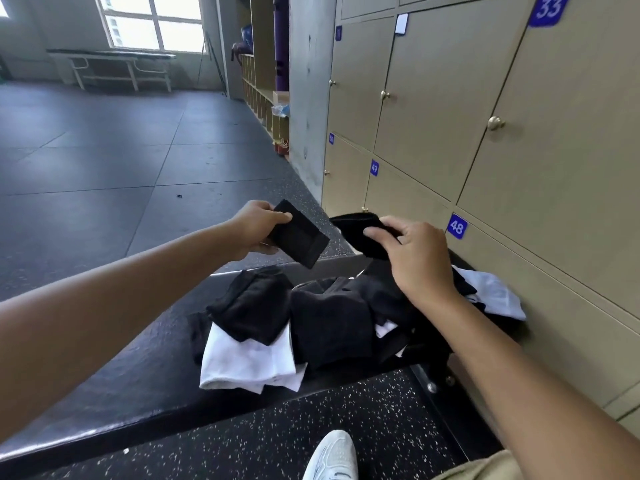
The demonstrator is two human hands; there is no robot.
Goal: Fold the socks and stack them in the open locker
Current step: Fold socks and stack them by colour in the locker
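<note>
Folding's underway: left hand pinches one black sock, right hand grips another, both above the table's pile; next, probably pairing them, no open locker visible.

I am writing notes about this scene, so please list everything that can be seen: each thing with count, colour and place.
black socks in hands: two, black, one in the left hand, one in the right, above the bench
sock pile: count unclear, black and white, on the bench
bench: one, black, before the lockers
lockers: several, beige with blue number tags, at right, all in view closed
far bench: one, white frame, under the window
window: one, bright, far wall
open shelves: one unit, tan, beyond the lockers
floor: dark grey tiles
shoe: one, white, bottom edge
left hand: grips a sock
right hand: grips a sock
</note>
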